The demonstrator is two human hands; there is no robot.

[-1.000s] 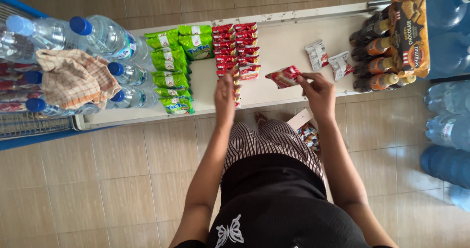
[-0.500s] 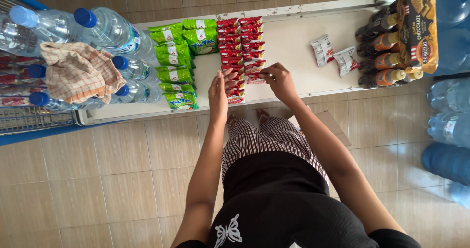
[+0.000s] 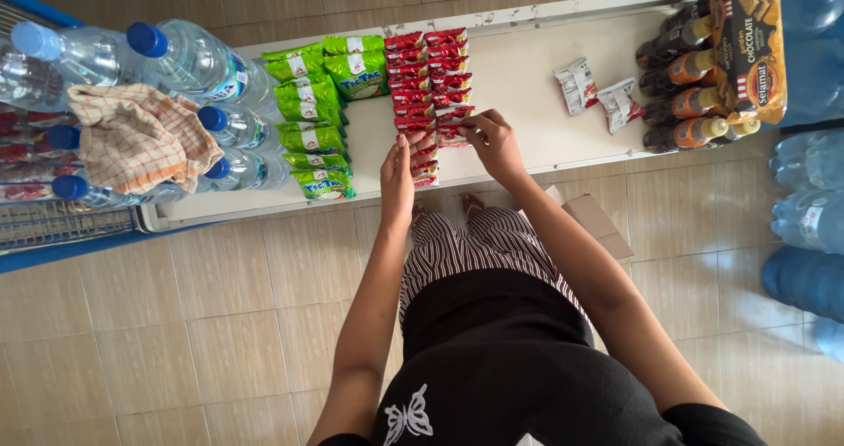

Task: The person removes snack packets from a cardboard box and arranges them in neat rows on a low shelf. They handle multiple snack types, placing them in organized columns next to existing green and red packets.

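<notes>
Two rows of small red snack packets point(image 3: 428, 76) lie on a low white shelf point(image 3: 527, 85). My right hand point(image 3: 492, 142) grips a red packet point(image 3: 453, 136) at the near end of the right row, setting it against the others. My left hand point(image 3: 397, 169) rests flat with fingers together on the near end of the left row, holding nothing. Green snack packets point(image 3: 316, 103) lie in rows just left of the red ones.
Two loose white-and-red packets point(image 3: 598, 94) lie on the shelf to the right. Dark bottles with orange caps point(image 3: 686, 85) and a large orange bag point(image 3: 747, 41) stand at far right. Water bottles point(image 3: 176, 59) and a checked cloth point(image 3: 141, 134) are at left. A cardboard box point(image 3: 593, 222) sits on the tiled floor.
My right hand carried a red packet from the right side of the shelf leftward and down to the near end of the right row. My left hand stayed on the left row.
</notes>
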